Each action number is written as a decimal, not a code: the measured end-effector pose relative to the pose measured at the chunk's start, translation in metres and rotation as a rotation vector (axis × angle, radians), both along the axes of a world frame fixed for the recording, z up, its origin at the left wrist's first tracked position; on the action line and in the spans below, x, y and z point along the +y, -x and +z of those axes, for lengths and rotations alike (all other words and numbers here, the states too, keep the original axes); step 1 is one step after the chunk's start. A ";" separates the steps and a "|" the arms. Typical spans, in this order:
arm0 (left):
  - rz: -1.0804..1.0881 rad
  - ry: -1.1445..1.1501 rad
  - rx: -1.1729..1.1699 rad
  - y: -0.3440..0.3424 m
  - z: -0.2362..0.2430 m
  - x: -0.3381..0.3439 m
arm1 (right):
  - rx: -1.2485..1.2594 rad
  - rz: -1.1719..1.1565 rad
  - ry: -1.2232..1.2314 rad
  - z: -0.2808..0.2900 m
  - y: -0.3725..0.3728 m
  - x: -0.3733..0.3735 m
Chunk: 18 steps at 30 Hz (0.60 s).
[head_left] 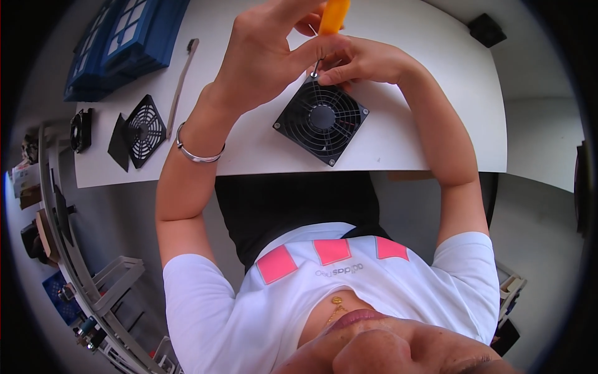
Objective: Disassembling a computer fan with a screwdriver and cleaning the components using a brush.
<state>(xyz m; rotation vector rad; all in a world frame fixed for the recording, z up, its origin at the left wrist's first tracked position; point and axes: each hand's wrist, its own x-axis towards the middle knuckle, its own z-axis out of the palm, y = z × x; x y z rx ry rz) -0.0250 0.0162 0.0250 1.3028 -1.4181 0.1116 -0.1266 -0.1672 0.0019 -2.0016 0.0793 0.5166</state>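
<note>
Condition of the work: the black square fan [322, 117] rests at the upper centre of the frame on the white counter [386, 140], turned so that one corner points to the upper edge. The left hand [261, 47] pinches the orange handle of a screwdriver [334, 17] between thumb and fingers; its thin shaft leans down to the screw [314, 75] in that corner. The right hand [370, 62] has its thumb beside the screw and its other fingers curled near the shaft; these are partly hidden, and how firmly they grip cannot be told.

Risks assessed: the shaft appears tilted off the screw's axis. Turned at that angle, the tip could ride out, wear the head or jab the right thumb just beside it. The fan seems steadied at one corner only, so twisting force could swing it about that point. Should the screw come loose, it could drop and roll, since nothing visible would catch it. At the left of the frame, the slotted grille [149, 134] and dark panel [118, 143] lie near the counter's front edge; a careless sweep of the left forearm could knock them off
</note>
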 end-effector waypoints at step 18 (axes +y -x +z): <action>0.184 0.188 -0.084 0.009 -0.005 -0.006 | 0.004 0.043 -0.002 0.004 0.002 -0.001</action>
